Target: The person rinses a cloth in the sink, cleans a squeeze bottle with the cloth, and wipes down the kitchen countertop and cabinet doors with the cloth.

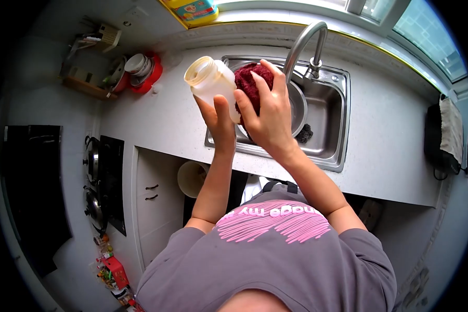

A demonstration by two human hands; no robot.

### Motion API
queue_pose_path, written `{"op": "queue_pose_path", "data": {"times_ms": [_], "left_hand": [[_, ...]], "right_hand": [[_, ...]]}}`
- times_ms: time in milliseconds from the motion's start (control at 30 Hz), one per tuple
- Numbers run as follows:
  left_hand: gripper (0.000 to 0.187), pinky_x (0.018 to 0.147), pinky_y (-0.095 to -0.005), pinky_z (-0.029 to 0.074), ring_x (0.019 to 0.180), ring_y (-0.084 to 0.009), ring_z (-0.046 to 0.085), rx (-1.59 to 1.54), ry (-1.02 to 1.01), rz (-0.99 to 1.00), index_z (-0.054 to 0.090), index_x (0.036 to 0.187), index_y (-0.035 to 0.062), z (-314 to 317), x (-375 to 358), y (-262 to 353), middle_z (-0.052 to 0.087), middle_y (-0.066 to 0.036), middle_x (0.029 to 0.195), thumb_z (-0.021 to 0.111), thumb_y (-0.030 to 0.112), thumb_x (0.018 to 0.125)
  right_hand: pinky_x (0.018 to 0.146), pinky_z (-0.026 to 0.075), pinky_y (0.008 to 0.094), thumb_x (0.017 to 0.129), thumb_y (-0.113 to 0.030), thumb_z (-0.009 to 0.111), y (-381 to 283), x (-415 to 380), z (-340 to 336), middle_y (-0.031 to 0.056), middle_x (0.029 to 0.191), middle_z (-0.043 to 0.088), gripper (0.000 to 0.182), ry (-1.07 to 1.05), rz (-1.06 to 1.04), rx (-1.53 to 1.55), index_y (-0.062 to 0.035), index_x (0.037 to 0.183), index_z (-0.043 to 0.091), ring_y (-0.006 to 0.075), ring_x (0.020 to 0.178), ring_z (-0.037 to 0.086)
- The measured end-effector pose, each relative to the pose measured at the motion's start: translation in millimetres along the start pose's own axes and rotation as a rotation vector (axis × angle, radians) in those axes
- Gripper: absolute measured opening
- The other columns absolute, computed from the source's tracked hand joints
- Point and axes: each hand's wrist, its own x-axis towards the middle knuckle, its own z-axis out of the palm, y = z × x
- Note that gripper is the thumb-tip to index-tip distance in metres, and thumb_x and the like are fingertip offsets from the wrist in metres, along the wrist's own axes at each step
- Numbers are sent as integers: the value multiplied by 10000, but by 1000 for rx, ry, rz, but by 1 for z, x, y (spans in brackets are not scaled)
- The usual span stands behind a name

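My left hand (221, 122) grips a whitish plastic jar (216, 86) from below, its threaded mouth uncovered and tilted up to the left. A brownish stain rings the jar's rim. In my right hand (273, 112) is a dark red cloth (252, 86), bunched up and pressed against the jar's right side. Both hands are raised over the left part of the steel sink (327, 132). Behind them, a round metal basin (300, 106) is partly hidden by the right hand and cloth.
A curved faucet (296, 47) rises behind the sink. A dark scouring pad (304, 133) lies in the sink. Stacked bowls (138, 65) stand at the counter's left, and lidded pots (92, 205) sit on the stove. Below the counter is a pale bucket (191, 179).
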Motion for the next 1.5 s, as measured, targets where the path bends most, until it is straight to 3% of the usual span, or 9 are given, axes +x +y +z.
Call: {"op": "queue_pose_path", "data": {"times_ms": [267,333,533,667,800,967,1167,1300,1500], "left_hand": [[877,982,-341,407,1167,-210,481,36,-60,72,340,1337,19,-1,-7,10,455,-118,1268,718,556,756],[917,974,-348,415,1163,-213,484,17,-64,92,346,1327,23,-2,-8,9,456,-115,1262,749,572,712],[835,945,-404,457,1097,-255,548,-29,102,189,404,1289,14,3,1,5,516,-115,1186,676,602,762],[751,836,-385,494,985,-227,576,-332,134,-33,477,1182,26,7,22,15,557,-111,1057,550,674,807],[712,788,-366,504,907,-212,593,-129,246,118,490,1135,14,21,23,0,568,-109,989,531,654,826],[783,871,-368,510,953,-254,607,-110,84,292,357,1305,-9,29,13,-2,581,-188,1086,790,268,715],[932,974,-375,427,1138,-229,477,313,-54,274,211,1342,34,4,15,-12,395,-145,1250,825,186,658],[920,949,-364,440,1115,-225,480,360,-65,284,189,1329,29,11,-4,-14,383,-152,1235,808,139,658],[857,956,-345,438,1105,-204,493,-30,-23,-118,275,1335,43,13,-33,-5,436,-115,1212,785,172,658]], "right_hand": [[825,480,382,861,-337,578,3,63,-4,213,1079,596,419,-269,267,521,55,983,661,330,957,604],[693,491,273,897,-311,567,13,70,-3,103,869,676,377,-597,606,690,36,1010,659,151,754,622],[657,494,253,920,-352,544,26,60,2,72,853,671,419,-738,538,410,44,968,673,107,708,606],[674,485,265,920,-382,561,46,26,22,54,883,669,395,-537,926,1233,-7,1002,652,127,752,628],[857,488,329,959,-478,461,31,1,26,80,1108,626,492,-420,1220,1729,-42,1157,571,178,978,598],[706,550,327,988,-454,399,33,-4,1,69,1020,640,460,-382,1247,1494,-58,1179,534,183,860,636],[695,529,307,982,-460,426,44,-21,-12,66,967,633,458,-478,1292,1571,-51,1145,554,170,791,622],[612,490,283,964,-400,505,59,-31,2,44,827,626,375,-248,1236,1345,-40,1019,593,134,668,583],[662,485,257,910,-237,572,67,-20,-7,46,870,627,240,-245,1019,1200,-12,986,608,115,728,589]]}}
